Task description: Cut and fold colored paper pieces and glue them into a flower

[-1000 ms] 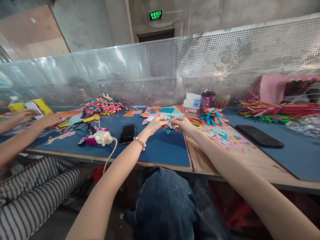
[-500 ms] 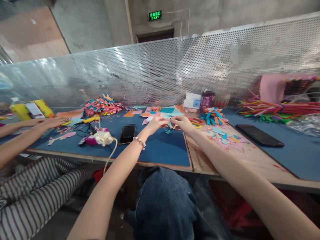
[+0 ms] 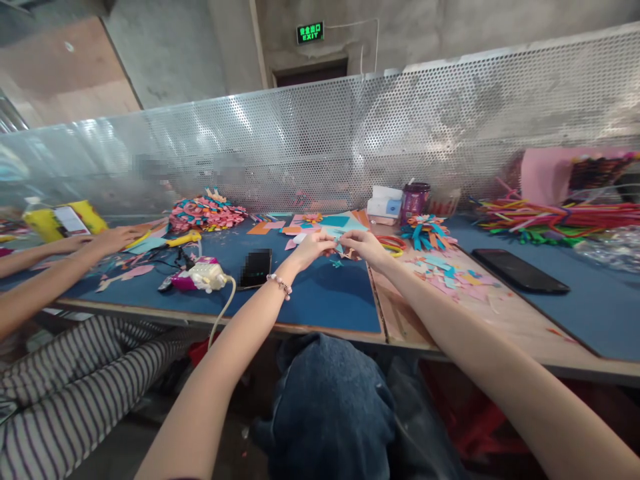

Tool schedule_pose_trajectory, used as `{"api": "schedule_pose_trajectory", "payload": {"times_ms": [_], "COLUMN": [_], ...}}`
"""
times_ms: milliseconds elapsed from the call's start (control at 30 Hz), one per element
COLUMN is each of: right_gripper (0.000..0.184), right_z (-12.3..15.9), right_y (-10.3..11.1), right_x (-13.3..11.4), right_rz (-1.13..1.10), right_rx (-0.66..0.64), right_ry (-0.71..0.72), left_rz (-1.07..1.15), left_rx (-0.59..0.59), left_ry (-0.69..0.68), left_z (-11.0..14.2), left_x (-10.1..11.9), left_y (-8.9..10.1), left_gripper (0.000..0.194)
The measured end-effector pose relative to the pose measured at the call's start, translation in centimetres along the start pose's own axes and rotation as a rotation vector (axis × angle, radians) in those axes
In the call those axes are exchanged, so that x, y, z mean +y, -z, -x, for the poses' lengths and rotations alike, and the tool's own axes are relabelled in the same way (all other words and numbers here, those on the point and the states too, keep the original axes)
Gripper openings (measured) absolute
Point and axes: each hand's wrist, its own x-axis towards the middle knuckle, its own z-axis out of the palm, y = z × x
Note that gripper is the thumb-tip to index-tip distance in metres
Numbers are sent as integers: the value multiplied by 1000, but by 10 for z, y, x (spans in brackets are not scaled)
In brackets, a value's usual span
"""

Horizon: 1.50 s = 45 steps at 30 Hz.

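Over the blue mat [image 3: 325, 300] my left hand [image 3: 315, 248] and my right hand [image 3: 363, 247] meet, thumbs and fingers pinched together. Between their fingertips is a small light-blue piece [image 3: 339, 237], seemingly paper or foam; its exact shape is too small to make out. Just below the fingers lies a little teal cut-out [image 3: 337, 264] on the mat. Pale tan pieces show under my right fingers, partly hidden. Beyond my hands are teal sheets [image 3: 335, 221] and orange and pink sheets. To the right of my right hand, yellow and red pipe cleaners [image 3: 395, 245] lie in a curve.
A phone [image 3: 256, 268] and a power strip [image 3: 200, 275] with a cord lie left; another phone [image 3: 520, 271] lies right. Colored scraps [image 3: 455, 277] cover the wooden strip. A co-worker's hands [image 3: 117, 239] work at far left. A perforated metal screen [image 3: 300, 147] stands behind.
My two hands stay nearly in place, with only slight finger movement around the light-blue piece. At the left, the co-worker's hand has shifted a little upward and away.
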Motion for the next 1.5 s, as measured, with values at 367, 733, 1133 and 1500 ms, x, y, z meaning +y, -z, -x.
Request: {"api": "schedule_pose_trajectory", "payload": {"times_ms": [367,733,1133,1500], "right_gripper": [30,30,31,27], "right_z": [-3,-5,-7,1], "right_y": [1,0,0,-2], "right_x": [5,6,8,-1], "right_rz": [127,225,159,209], "right_rx": [10,39,29,-13], "right_ry": [31,73,63,41], "left_rz": [-158,-247,-94,-240], "left_rx": [-10,-31,49,32], "left_ry": [13,-63,27,-47], "left_z": [2,2,4,7], "left_x": [0,2,4,11], "left_y": [1,2,3,0], "left_gripper": [13,18,17,20]}}
